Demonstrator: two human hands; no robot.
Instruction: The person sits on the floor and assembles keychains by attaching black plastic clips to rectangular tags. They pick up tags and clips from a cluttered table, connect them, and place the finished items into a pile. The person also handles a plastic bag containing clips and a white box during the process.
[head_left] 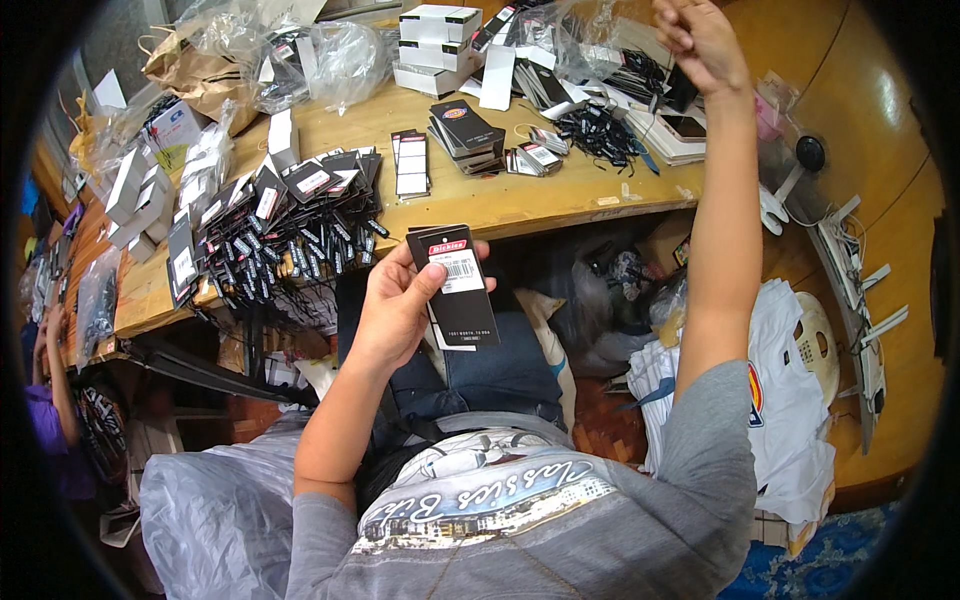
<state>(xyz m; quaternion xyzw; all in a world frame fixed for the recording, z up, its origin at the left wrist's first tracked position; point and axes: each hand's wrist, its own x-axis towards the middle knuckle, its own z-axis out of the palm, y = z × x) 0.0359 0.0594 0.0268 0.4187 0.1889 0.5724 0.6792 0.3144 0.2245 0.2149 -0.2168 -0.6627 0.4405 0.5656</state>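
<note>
My left hand (397, 300) grips a few black hang tags (472, 312) above my lap. The top one has a red patch and a white barcode sticker, and my thumb presses on its face. My right hand (708, 45) is raised over the far right of the table with its fingers curled. Whatever those fingers hold, if anything, I cannot make out. Beneath that arm lies a heap of black tag strings (598, 138). A stack of black tags (465, 128) and a row of stickered tags (411, 165) rest on the table beyond my left hand.
A big pile of strung tags (290, 205) hangs over the table's (560, 208) near left edge. White boxes (437, 50) and clear plastic bags (350, 62) stand behind. A phone (684, 127) lies at right. White garments (775, 390) are beside me; a person's arm (62, 375) shows far left.
</note>
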